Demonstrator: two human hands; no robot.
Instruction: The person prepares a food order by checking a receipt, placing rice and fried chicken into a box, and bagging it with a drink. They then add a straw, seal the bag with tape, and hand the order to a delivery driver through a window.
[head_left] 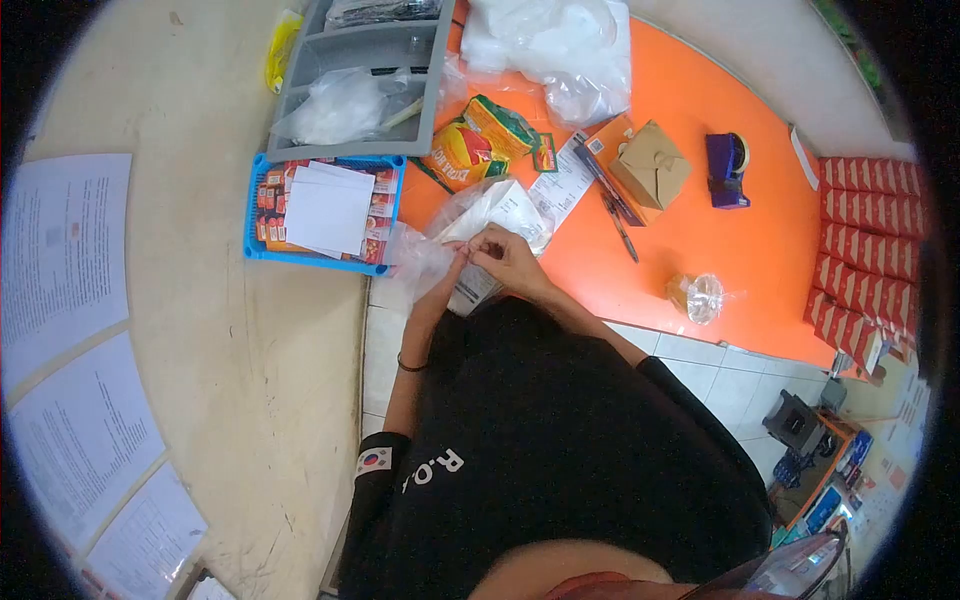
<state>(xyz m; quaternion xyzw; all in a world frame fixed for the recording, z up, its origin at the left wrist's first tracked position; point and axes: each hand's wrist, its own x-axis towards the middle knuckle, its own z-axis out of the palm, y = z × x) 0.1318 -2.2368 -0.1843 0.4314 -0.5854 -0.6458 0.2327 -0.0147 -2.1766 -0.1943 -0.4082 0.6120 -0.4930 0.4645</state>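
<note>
Near the table's front edge my left hand [449, 270] pinches a thin clear plastic bag [418, 254], whose film spreads out to the left of the fingers. Against its fingertips, my right hand [506, 258] is closed in a pinch at the bag's edge; the exact grip is too small to see. Behind and below the hands lies a white packet of plastic bags [508, 208] in a clear wrapper. A yellow and green food pouch [482, 150] lies just beyond it.
Left of the hands is a blue basket [250, 215] of small packets with white paper on top, beside a grey compartment tray [436, 90]. The orange table [670, 265] bears a brown paper box [652, 165], a pen [622, 232], a tape dispenser [727, 172], a wrapped cup [703, 298] and stacked red boxes [868, 240].
</note>
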